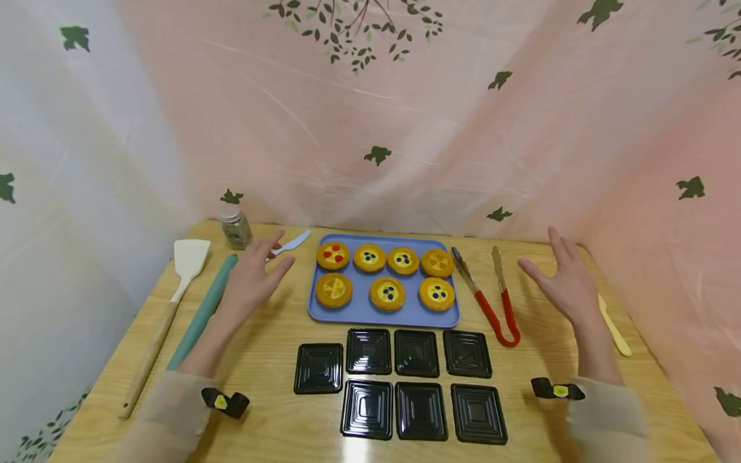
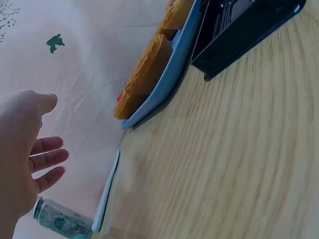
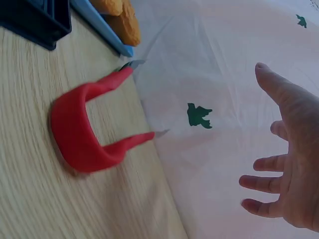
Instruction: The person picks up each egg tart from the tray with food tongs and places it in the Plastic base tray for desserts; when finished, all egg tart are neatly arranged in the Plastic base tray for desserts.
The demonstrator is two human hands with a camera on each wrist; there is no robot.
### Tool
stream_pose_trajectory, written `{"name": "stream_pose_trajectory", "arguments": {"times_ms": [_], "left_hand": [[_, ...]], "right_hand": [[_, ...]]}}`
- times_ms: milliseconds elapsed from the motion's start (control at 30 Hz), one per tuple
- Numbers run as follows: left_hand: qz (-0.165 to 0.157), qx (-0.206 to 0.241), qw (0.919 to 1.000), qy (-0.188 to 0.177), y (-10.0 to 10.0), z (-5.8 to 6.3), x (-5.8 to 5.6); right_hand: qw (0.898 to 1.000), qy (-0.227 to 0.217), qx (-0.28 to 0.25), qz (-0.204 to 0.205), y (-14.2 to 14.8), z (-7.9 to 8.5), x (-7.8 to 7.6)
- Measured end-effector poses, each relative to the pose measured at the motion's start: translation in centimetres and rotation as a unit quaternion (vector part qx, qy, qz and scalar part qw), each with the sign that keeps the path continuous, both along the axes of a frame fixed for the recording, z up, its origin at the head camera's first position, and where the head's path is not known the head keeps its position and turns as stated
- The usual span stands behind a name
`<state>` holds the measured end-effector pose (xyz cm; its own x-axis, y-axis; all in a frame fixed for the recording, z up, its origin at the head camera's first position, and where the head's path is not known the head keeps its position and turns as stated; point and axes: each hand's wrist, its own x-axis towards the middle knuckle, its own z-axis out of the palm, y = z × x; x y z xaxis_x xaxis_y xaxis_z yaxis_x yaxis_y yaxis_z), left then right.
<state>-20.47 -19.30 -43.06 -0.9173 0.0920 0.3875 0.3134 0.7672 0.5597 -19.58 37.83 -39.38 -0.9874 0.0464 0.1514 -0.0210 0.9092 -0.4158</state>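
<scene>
Above the table on the left hovers my left hand (image 1: 255, 273), thumb spread from relaxed fingers, holding nothing; part of the light blue knife (image 1: 295, 242) shows just beyond it. My right hand (image 1: 566, 280) is raised on the other side, fingers spread and nothing in them, beside the red-handled tongs (image 1: 489, 302). Between the hands, a blue tray (image 1: 361, 314) carries several tarts, topped with red pieces (image 1: 332, 256), dark berries (image 1: 386, 294) or yellow wedges (image 1: 334, 290). In front of it lie several square black plastic trays (image 1: 369, 409), set in two rows.
Left of my left arm lie a white spatula (image 1: 190, 260) with a wooden handle and a teal rolling pin (image 1: 202, 314). A seasoning jar (image 1: 235, 228) stands at the back left. A yellow knife (image 1: 613, 328) lies beyond my right wrist. Printed cloth (image 1: 405, 193) hangs behind the table.
</scene>
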Motion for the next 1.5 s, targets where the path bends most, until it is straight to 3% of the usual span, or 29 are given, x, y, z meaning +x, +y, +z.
{"name": "stream_pose_trajectory", "arguments": {"times_ms": [233,433,567,800,967,1500], "left_hand": [[-0.031,0.076,0.9931,-0.084,0.9,-1.6,-0.8],[-0.060,0.071,0.9812,-0.169,0.8,-2.5,-1.0],[-0.076,0.067,0.9742,-0.201,0.6,-2.9,-1.1],[-0.106,0.055,0.9664,-0.227,0.6,-3.3,-1.3],[-0.114,0.044,0.9659,-0.228,0.7,-3.3,-1.3],[-0.135,0.005,0.9684,-0.210,0.9,-3.5,-1.6]], "right_hand": [[0.997,-0.002,-0.079,-0.010,-0.9,-0.8,0.3],[0.994,-0.012,-0.105,0.013,-2.1,-1.6,0.2],[0.991,-0.040,-0.121,0.031,-2.5,-1.8,0.1],[0.986,-0.127,-0.088,0.068,-2.9,-2.2,-0.3],[0.978,-0.172,-0.082,0.082,-3.2,-2.5,-0.3],[0.976,-0.196,-0.039,0.088,-4.7,-3.1,-0.3]]}}
